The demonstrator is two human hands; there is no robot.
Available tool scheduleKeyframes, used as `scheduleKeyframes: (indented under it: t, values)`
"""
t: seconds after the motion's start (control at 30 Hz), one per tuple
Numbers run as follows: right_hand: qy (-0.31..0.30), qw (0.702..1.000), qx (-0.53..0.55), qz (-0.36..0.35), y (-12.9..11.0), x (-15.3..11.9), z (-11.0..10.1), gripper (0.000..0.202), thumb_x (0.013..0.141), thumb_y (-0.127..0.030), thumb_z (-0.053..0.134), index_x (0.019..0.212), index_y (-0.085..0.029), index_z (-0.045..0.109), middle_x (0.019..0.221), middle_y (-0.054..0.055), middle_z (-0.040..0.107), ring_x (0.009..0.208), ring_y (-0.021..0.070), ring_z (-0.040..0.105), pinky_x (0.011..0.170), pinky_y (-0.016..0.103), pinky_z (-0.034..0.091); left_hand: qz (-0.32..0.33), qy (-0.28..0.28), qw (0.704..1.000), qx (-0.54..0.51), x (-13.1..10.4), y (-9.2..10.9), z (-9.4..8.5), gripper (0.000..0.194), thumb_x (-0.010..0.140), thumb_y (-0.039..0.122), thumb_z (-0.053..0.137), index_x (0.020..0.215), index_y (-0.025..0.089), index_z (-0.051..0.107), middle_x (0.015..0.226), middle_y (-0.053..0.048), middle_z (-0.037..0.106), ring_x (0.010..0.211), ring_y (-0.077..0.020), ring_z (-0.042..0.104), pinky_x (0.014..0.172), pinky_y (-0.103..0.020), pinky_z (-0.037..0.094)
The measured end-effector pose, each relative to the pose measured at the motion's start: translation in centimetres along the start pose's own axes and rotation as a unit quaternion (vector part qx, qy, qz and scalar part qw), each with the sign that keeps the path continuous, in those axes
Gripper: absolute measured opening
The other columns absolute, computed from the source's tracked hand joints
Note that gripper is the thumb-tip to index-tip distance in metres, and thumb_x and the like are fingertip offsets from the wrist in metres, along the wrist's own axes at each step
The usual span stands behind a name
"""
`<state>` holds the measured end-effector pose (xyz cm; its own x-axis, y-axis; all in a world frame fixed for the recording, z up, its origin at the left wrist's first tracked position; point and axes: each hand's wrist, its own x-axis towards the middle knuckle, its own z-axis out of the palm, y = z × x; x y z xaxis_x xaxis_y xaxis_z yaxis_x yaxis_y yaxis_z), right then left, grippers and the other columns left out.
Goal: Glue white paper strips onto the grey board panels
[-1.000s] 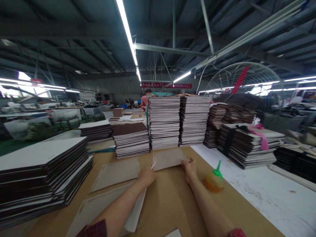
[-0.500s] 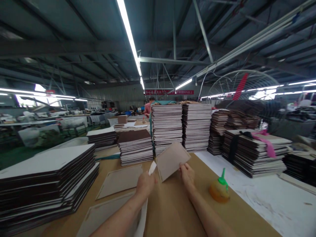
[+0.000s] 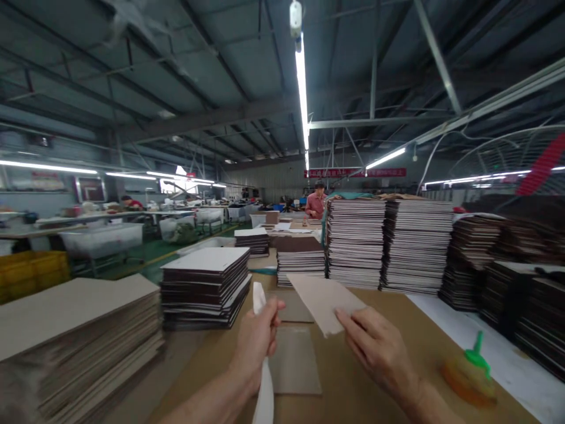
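Observation:
My left hand (image 3: 256, 335) is closed around a long white strip (image 3: 265, 394); one end sticks up above the fist and the rest hangs down past the wrist. Between the thumb and fingers of my right hand (image 3: 379, 338) is the near right edge of a thin beige panel (image 3: 324, 297), held tilted above the table. Under and between my hands, a flat beige panel (image 3: 296, 365) lies on the brown tabletop (image 3: 353, 388). Behind it lies another panel (image 3: 293, 309), partly covered by the held one.
A blurred squeeze bottle (image 3: 470, 377) with a green nozzle stands at right. Tall stacks of panels (image 3: 355, 241) rise at the back. To the left are a dark-and-white stack (image 3: 205, 288) and a beige board stack (image 3: 101, 335). A person (image 3: 315, 203) is in the distance.
The view has turned left, so the bottle and stacks sit farther right, and a beige board stack has appeared at left. The held panel now tilts differently. Both hands keep their hold.

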<state>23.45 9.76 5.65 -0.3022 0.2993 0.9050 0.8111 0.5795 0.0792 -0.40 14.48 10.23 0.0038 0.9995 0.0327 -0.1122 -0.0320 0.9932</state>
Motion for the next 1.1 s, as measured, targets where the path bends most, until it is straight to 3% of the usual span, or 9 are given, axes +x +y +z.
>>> scheduleKeyframes:
  t: [0.13,0.27,0.43,0.5,0.57,0.63,0.8,0.97,1.1]
  values:
    - [-0.075,0.982,-0.096,-0.143,-3.4,-0.1,-1.8,0.035,0.092,-0.004,0.048,0.127,-0.004,0.056,0.079,0.009,0.063,0.069,0.0197,0.05,0.064,0.035,0.041,-0.032,0.015,0.999,-0.021,-2.2,-0.3,-1.1,0.071,0.055,0.07,0.07,0.09,0.01,0.063,0.071,-0.001,0.056,0.04,-0.0019,0.021,0.037,-0.02,0.013]
    - [-0.118,0.97,-0.108,-0.182,-6.1,0.3,-2.6,0.033,0.093,-0.003,0.04,0.122,0.0,0.056,0.076,0.009,0.062,0.065,0.019,0.051,0.061,0.035,0.041,-0.056,0.027,0.998,-0.028,-3.4,-0.9,-1.3,0.053,0.052,0.061,0.076,0.071,0.015,0.056,0.043,0.01,0.03,0.038,-0.0046,0.019,0.037,-0.02,0.013]
    - [-0.067,0.979,-0.065,-0.179,-8.5,1.0,-3.4,0.02,0.095,-0.013,0.046,0.103,-0.012,0.064,0.061,0.0,0.056,0.05,0.0154,0.046,0.047,0.031,0.033,-0.056,-0.006,0.998,-0.037,-3.9,-1.7,-3.0,0.05,0.047,0.059,0.075,0.058,0.017,0.051,0.037,0.012,0.023,0.036,-0.0038,0.015,0.038,-0.02,0.009]
    - [-0.03,0.987,-0.031,-0.158,-8.8,0.6,-4.5,0.021,0.099,-0.024,0.046,0.102,-0.016,0.064,0.063,0.0,0.059,0.051,0.0144,0.049,0.049,0.03,0.037,-0.058,-0.022,0.998,-0.033,-4.4,-1.9,-4.2,0.055,0.044,0.064,0.077,0.051,0.018,0.047,0.035,0.011,0.022,0.034,-0.0031,0.013,0.037,-0.02,0.009]
    - [0.003,0.997,-0.005,-0.083,-8.8,-0.3,-6.1,0.023,0.099,-0.026,0.045,0.11,-0.016,0.063,0.076,0.004,0.065,0.064,0.0154,0.058,0.06,0.029,0.047,-0.065,-0.028,0.997,-0.029,-5.2,-2.1,-5.5,0.058,0.047,0.067,0.077,0.049,0.018,0.045,0.033,0.01,0.022,0.033,-0.003,0.013,0.037,-0.02,0.009]
    - [0.024,0.998,0.019,0.063,-8.6,-1.4,-7.7,0.023,0.096,-0.021,0.049,0.114,-0.02,0.063,0.091,0.006,0.067,0.08,0.0168,0.062,0.072,0.027,0.05,-0.077,-0.03,0.996,-0.026,-6.5,-2.2,-6.6,0.058,0.054,0.064,0.078,0.049,0.018,0.045,0.034,0.01,0.024,0.034,-0.0031,0.015,0.038,-0.019,0.011]
    - [0.008,0.899,0.107,0.425,-8.6,-3.4,-9.4,0.025,0.094,-0.04,0.053,0.106,-0.026,0.07,0.095,0.002,0.064,0.089,0.0159,0.061,0.074,0.019,0.05,-0.126,-0.039,0.991,-0.026,-9.4,-2.8,-7.7,0.054,0.056,0.057,0.081,0.05,0.017,0.046,0.032,0.009,0.026,0.033,-0.0037,0.017,0.038,-0.018,0.014]
    - [-0.051,0.825,0.187,0.53,-10.0,-4.5,-8.9,0.041,0.095,-0.053,0.045,0.112,-0.025,0.069,0.089,0.001,0.056,0.076,0.0143,0.055,0.07,0.021,0.047,-0.129,-0.053,0.99,0.01,-10.9,-4.3,-7.7,0.06,0.055,0.07,0.078,0.057,0.015,0.055,0.031,0.008,0.026,0.031,-0.004,0.017,0.038,-0.018,0.012]
    - [-0.062,0.824,0.17,0.537,-10.7,-5.5,-8.9,0.039,0.095,-0.051,0.047,0.115,-0.024,0.066,0.094,0.002,0.057,0.089,0.0154,0.056,0.076,0.022,0.045,-0.175,-0.049,0.983,0.005,-11.1,-5.4,-8.0,0.065,0.049,0.073,0.08,0.048,0.017,0.046,0.031,0.008,0.024,0.031,-0.004,0.018,0.037,-0.018,0.013]
